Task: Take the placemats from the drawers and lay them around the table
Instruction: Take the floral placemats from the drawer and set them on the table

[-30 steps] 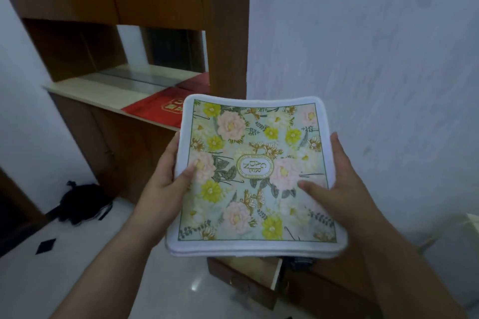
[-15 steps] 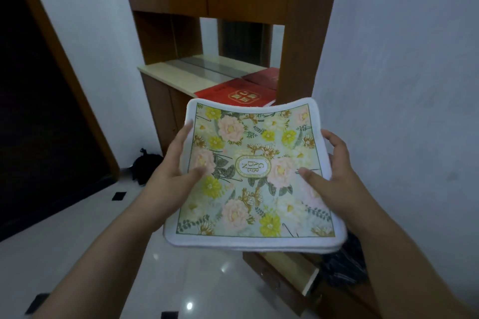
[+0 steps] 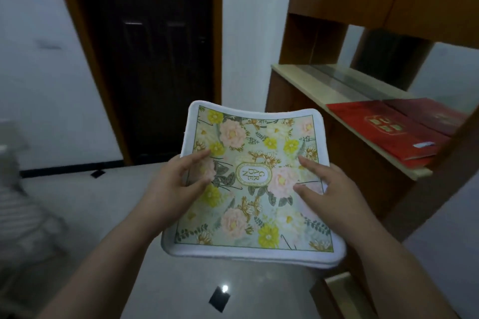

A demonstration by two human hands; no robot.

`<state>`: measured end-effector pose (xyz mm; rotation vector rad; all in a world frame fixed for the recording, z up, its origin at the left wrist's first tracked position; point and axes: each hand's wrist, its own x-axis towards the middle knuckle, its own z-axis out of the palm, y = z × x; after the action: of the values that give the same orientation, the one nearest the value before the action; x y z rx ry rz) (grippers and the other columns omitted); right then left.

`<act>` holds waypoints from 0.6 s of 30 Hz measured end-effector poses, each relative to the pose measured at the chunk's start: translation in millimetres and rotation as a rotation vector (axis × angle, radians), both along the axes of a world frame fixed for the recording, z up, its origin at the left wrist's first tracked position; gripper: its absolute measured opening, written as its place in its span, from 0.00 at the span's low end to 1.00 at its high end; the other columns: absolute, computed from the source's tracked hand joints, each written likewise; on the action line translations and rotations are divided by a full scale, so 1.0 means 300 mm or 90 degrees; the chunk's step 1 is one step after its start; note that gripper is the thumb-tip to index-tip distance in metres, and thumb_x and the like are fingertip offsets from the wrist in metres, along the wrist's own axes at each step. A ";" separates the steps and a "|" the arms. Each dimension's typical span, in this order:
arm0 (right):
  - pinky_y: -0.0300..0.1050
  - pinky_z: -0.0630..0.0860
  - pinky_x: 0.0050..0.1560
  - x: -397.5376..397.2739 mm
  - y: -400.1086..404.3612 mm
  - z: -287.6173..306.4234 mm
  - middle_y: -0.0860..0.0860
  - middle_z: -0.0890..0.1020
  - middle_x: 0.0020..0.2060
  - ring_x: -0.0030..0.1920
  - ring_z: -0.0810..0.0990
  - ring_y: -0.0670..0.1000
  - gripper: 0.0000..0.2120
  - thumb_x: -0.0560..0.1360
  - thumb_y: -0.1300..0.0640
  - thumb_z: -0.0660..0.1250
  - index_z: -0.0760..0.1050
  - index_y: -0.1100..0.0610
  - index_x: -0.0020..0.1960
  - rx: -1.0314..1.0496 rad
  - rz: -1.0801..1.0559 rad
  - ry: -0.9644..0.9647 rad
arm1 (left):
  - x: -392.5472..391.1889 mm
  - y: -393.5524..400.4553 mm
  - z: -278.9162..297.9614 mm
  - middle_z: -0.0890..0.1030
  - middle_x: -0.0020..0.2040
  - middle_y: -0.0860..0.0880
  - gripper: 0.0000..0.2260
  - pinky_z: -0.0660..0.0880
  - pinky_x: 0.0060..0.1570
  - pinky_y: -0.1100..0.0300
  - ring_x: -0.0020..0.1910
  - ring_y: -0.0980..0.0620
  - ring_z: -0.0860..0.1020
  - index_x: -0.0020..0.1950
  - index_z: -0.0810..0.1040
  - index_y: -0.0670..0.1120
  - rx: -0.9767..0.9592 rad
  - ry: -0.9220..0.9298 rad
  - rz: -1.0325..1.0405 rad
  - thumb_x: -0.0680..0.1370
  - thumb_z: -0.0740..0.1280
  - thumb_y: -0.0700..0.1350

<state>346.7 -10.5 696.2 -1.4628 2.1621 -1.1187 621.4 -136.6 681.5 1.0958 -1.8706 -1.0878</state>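
Here, the left hand (image 3: 172, 189) and right hand (image 3: 330, 189) grip the stack of placemats (image 3: 255, 189) at chest height beside the cabinet (image 3: 344, 122) (drawer (image 3: 337, 290) open), the carrying step; next, find the table.

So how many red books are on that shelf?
2: one red book nearer, on the shelf; another red book right behind it, partly hidden by the cabinet's edge.

placemat (image 3: 255, 189) | oval label "GARDEN" | red box (image 3: 383, 132) emblem, perhaps unreadable
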 end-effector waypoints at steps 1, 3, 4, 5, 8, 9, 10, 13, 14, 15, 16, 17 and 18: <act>0.37 0.70 0.56 0.058 -0.060 0.000 0.44 0.72 0.62 0.60 0.74 0.44 0.27 0.76 0.53 0.73 0.72 0.40 0.72 0.003 0.024 0.004 | 0.070 -0.025 -0.005 0.73 0.66 0.60 0.22 0.80 0.59 0.55 0.64 0.56 0.76 0.70 0.76 0.63 -0.004 -0.004 0.028 0.78 0.72 0.49; 0.38 0.70 0.58 0.182 -0.183 0.001 0.43 0.71 0.61 0.60 0.74 0.45 0.27 0.76 0.53 0.73 0.72 0.40 0.72 0.009 0.071 0.016 | 0.215 -0.078 -0.016 0.74 0.66 0.61 0.21 0.78 0.54 0.65 0.62 0.58 0.77 0.70 0.76 0.62 0.002 -0.002 0.077 0.78 0.72 0.48; 0.38 0.69 0.58 0.251 -0.247 0.001 0.43 0.71 0.61 0.60 0.73 0.44 0.27 0.76 0.53 0.73 0.71 0.40 0.72 0.013 0.096 0.020 | 0.295 -0.104 -0.022 0.74 0.65 0.60 0.21 0.77 0.53 0.67 0.62 0.58 0.77 0.70 0.77 0.62 0.009 0.001 0.101 0.78 0.73 0.48; 0.36 0.69 0.57 0.322 -0.312 -0.001 0.42 0.71 0.60 0.58 0.73 0.43 0.27 0.76 0.53 0.73 0.71 0.40 0.72 0.016 0.122 0.025 | 0.380 -0.130 -0.029 0.74 0.65 0.60 0.21 0.76 0.52 0.68 0.62 0.58 0.77 0.69 0.77 0.62 0.012 -0.001 0.130 0.78 0.73 0.48; 0.34 0.70 0.53 0.544 -0.504 -0.009 0.42 0.71 0.59 0.56 0.73 0.42 0.27 0.76 0.51 0.72 0.70 0.38 0.72 0.021 0.202 0.039 | 0.629 -0.189 -0.037 0.75 0.63 0.58 0.22 0.72 0.55 0.67 0.60 0.58 0.76 0.70 0.76 0.63 -0.002 -0.038 0.225 0.77 0.73 0.49; 0.37 0.72 0.56 0.623 -0.563 -0.014 0.42 0.72 0.59 0.57 0.74 0.43 0.27 0.76 0.50 0.72 0.70 0.37 0.73 0.021 0.229 0.036 | 0.710 -0.201 -0.040 0.75 0.62 0.58 0.23 0.72 0.56 0.67 0.60 0.59 0.76 0.71 0.75 0.63 -0.005 -0.046 0.255 0.77 0.73 0.49; 0.41 0.74 0.60 0.705 -0.619 -0.024 0.42 0.72 0.60 0.59 0.75 0.44 0.27 0.76 0.50 0.72 0.70 0.37 0.73 0.022 0.257 0.032 | 0.792 -0.211 -0.045 0.75 0.62 0.59 0.23 0.72 0.59 0.65 0.61 0.59 0.76 0.70 0.75 0.63 -0.005 -0.048 0.285 0.77 0.73 0.49; 0.39 0.72 0.58 0.954 -0.767 -0.058 0.43 0.72 0.60 0.58 0.74 0.44 0.28 0.76 0.50 0.72 0.70 0.38 0.73 0.021 0.333 0.028 | 1.022 -0.220 -0.063 0.74 0.59 0.67 0.23 0.74 0.63 0.60 0.61 0.59 0.76 0.70 0.76 0.64 -0.002 -0.056 0.377 0.77 0.74 0.48; 0.38 0.70 0.57 1.035 -0.810 -0.069 0.43 0.72 0.60 0.57 0.74 0.43 0.27 0.76 0.51 0.72 0.70 0.39 0.73 0.022 0.363 0.024 | 1.094 -0.219 -0.070 0.74 0.59 0.67 0.23 0.74 0.64 0.58 0.62 0.59 0.76 0.69 0.76 0.64 -0.002 -0.068 0.412 0.76 0.74 0.47; 0.37 0.69 0.56 1.116 -0.850 -0.080 0.43 0.72 0.60 0.56 0.73 0.43 0.27 0.76 0.51 0.72 0.70 0.39 0.73 0.028 0.395 0.017 | 1.164 -0.214 -0.079 0.75 0.60 0.66 0.24 0.73 0.66 0.56 0.63 0.58 0.76 0.69 0.76 0.65 -0.002 -0.080 0.448 0.76 0.74 0.47; 0.36 0.68 0.56 1.194 -0.887 -0.091 0.43 0.71 0.61 0.56 0.73 0.42 0.27 0.76 0.51 0.72 0.70 0.39 0.73 0.034 0.426 0.010 | 1.231 -0.205 -0.088 0.76 0.61 0.63 0.24 0.73 0.67 0.55 0.63 0.58 0.76 0.68 0.76 0.66 0.002 -0.084 0.483 0.76 0.75 0.47; 0.36 0.68 0.56 1.270 -0.923 -0.101 0.43 0.71 0.62 0.57 0.72 0.41 0.27 0.76 0.51 0.72 0.70 0.39 0.73 0.038 0.458 0.005 | 1.293 -0.196 -0.097 0.76 0.63 0.61 0.24 0.73 0.68 0.54 0.64 0.58 0.76 0.68 0.77 0.67 0.010 -0.077 0.519 0.76 0.75 0.47; 0.35 0.67 0.56 1.341 -0.960 -0.112 0.42 0.71 0.63 0.57 0.72 0.41 0.27 0.76 0.51 0.71 0.70 0.38 0.73 0.042 0.489 0.005 | 1.346 -0.185 -0.104 0.76 0.64 0.61 0.24 0.73 0.68 0.52 0.64 0.58 0.76 0.67 0.77 0.67 0.022 -0.063 0.552 0.76 0.75 0.47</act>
<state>748.9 -298.4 662.6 -1.9937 1.3815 -0.7400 1025.3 -192.2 650.1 1.7603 -1.2024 -0.5570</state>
